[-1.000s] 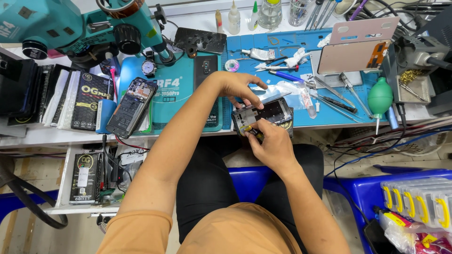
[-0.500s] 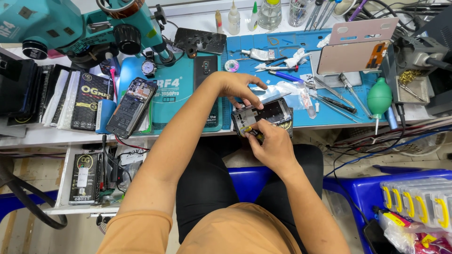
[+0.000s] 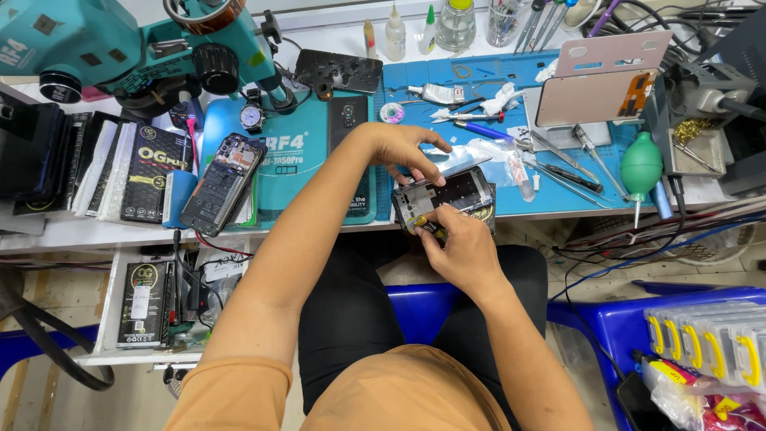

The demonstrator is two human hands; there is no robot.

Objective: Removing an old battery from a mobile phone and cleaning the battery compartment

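black opened phone (image 3: 447, 195) | under left hand (image 3: 403, 148) fingertips | right hand (image 3: 459, 247) pinching near edge

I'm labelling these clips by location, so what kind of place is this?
Most likely a phone repair bench. A teal stereo microscope stands over a blue work mat, an opened black phone lies there, and both hands hold another opened phone frame.
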